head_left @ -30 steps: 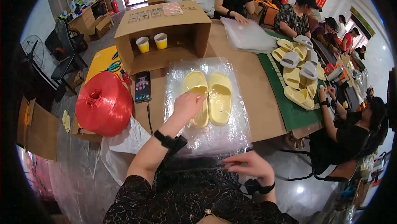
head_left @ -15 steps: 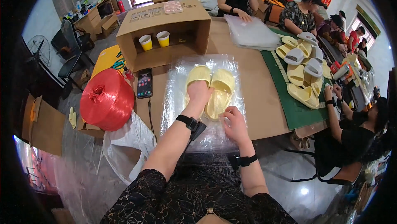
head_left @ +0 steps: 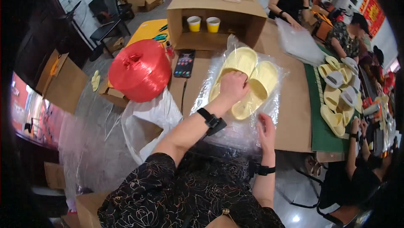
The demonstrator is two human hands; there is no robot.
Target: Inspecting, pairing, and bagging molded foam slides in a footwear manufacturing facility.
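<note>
A pair of pale yellow slippers lies tilted on the table with a clear plastic bag around and under it. Whether the slippers are inside the bag or on top of it, I cannot tell. My left hand reaches over the left slipper, fingers curled on its inner side and closed on it. Just below the right slipper, at the bag's near right part, my right hand is raised with its fingers a little apart, holding nothing that I can see.
A cardboard box holding two paper cups stands behind. Left are a phone, a red twine roll and scissors. Right are stacked clear bags and yellow and grey slippers on a green mat. Several people sit beyond.
My view has turned, so the scene sits differently in the picture. The slippers and bag are now tilted, their far ends leaning right. My right hand's fingers have straightened upward from their bent pose.
</note>
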